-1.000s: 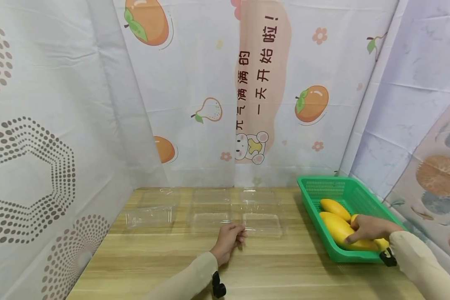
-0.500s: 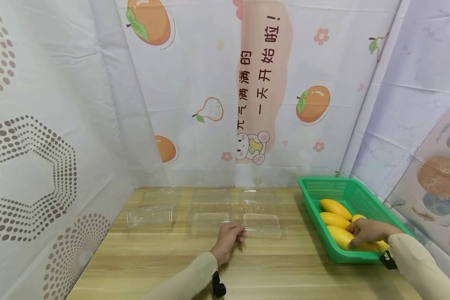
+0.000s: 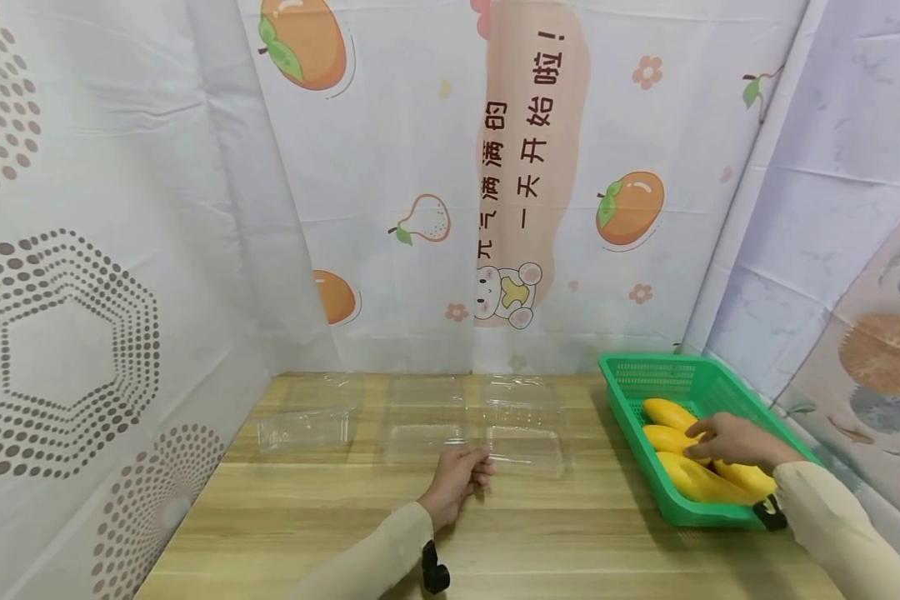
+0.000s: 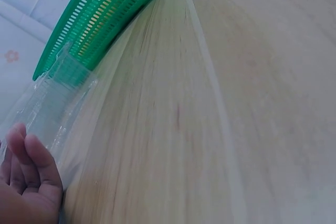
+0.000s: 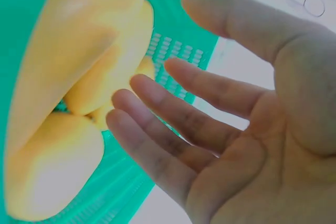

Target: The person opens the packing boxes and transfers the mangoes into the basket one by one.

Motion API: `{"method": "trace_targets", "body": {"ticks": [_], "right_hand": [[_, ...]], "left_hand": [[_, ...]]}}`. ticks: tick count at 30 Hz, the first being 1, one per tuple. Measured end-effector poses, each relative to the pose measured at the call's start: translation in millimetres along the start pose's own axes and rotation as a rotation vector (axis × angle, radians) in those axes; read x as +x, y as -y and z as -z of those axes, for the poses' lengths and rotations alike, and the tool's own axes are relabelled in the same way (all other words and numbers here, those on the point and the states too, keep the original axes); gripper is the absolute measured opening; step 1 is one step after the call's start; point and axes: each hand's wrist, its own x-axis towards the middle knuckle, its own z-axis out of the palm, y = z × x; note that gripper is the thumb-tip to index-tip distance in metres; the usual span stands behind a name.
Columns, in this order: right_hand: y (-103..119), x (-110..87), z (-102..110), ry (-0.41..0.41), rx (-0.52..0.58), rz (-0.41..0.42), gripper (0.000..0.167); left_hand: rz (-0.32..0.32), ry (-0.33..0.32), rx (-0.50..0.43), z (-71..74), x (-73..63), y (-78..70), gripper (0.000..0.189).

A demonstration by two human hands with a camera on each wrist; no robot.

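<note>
Several yellow mangoes [image 3: 692, 480] lie in a green plastic basket [image 3: 712, 514] at the right of the head view. Over them my right hand [image 3: 742, 442] hovers with spread fingers and holds nothing. In the right wrist view its fingertips [image 5: 123, 121] point at the mangoes [image 5: 58, 166], with the thumb held apart. My left hand [image 3: 456, 487] rests on the table with loosely bent fingers, nothing in them. Its fingertips are right at the near edge of a clear plastic box [image 3: 525, 450] with its lid raised behind.
Two more clear hinged boxes stand in the row: a middle box [image 3: 423, 442] and a left box [image 3: 303, 432]. The wooden table [image 3: 330, 517] meets a printed cloth [image 3: 390, 292] at the back. Cloth walls also close off both sides.
My right hand has let go of a mango in the basket and lifted away, fingers opening. The mangoes have shifted a little. My left hand has stayed in place.
</note>
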Motion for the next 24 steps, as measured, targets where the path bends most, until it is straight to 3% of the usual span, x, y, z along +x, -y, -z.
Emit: {"method": "trace_targets", "body": {"ticks": [5, 12, 18, 21, 24], "right_hand": [[14, 5.6, -1, -0.086, -0.044, 0.036, 0.051], [36, 11.8, -10, -0.226, -0.087, 0.111, 0.048], [62, 22.0, -17, -0.423, -0.065, 0.188, 0.03], [79, 25.6, -20, -0.474, -0.062, 0.213, 0.028], [94, 30.6, -27, -0.475, -0.076, 0.257, 0.028]], "left_hand": [[0.03, 0.064, 0.049, 6.8, -2.4, -3.9, 0.033], [0.017, 0.234, 0.217, 23.0, -12.3, -19.4, 0.031], [-0.038, 0.385, 0.386, 40.9, -24.9, -59.5, 0.029], [-0.082, 0.404, 0.458, 52.1, -32.5, -82.9, 0.029], [-0.133, 0.382, 0.531, 65.3, -39.2, -101.8, 0.027]]}}
